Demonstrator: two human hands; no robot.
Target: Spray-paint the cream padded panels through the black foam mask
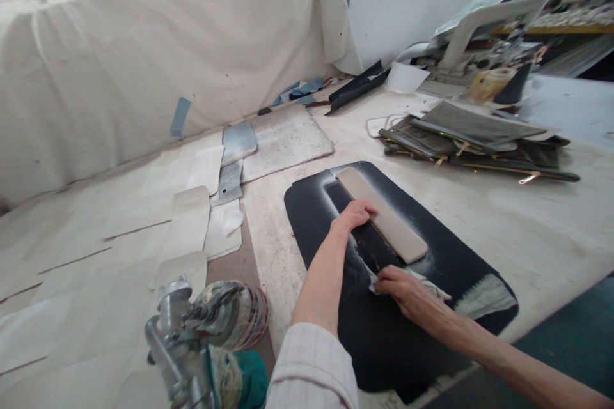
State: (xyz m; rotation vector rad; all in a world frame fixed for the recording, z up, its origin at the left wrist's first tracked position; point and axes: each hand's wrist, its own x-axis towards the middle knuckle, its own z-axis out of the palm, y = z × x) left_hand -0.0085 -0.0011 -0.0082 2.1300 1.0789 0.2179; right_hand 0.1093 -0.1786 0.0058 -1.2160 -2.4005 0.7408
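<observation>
A black panel with rounded corners and white powdery marks lies on the worktable. Across its upper part lies a long beige board with rounded ends, beside a dark slot-like strip. My left hand is closed at the board's near long edge, its thumb over the top; the fingertips underneath are hidden. Below it, my right hand pinches a crumpled white cloth against the panel by the lower end of the strip. Part of the cloth trails out behind the hand.
At lower left stand a metal spray gun and a stained round container. Overlapping pale sheets cover the left side. Dark zippered pieces are stacked at right, before a sewing machine. A grey board lies behind.
</observation>
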